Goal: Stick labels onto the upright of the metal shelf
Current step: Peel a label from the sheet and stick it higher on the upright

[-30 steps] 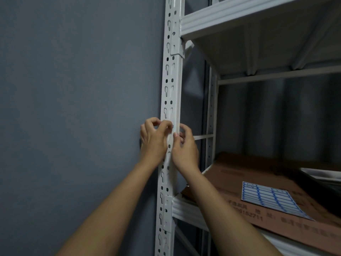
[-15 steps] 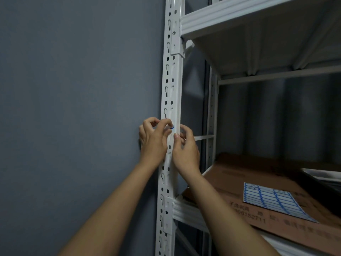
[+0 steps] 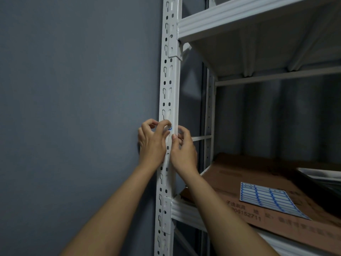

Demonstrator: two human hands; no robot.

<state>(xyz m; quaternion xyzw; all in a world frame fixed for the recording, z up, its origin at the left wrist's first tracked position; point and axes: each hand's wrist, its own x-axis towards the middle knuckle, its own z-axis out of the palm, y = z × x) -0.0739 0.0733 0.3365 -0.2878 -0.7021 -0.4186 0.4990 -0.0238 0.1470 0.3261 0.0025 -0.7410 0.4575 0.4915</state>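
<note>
Cardboard sheet print: digits "06152711" readable; other characters too blurred.

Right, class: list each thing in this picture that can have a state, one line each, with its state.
label: small, blue-edged, pinched against the upright
upright: standing vertical, slotted
left hand: fingers curled, pinching the label
right hand: fingers curled at the upright
label sheet: lying flat on the cardboard
cardboard: lying on the shelf

Head view, close, facing upright

A storeroom, by its look — white slotted metal shelving against a bare grey wall, flattened cardboard stored on it.
</note>
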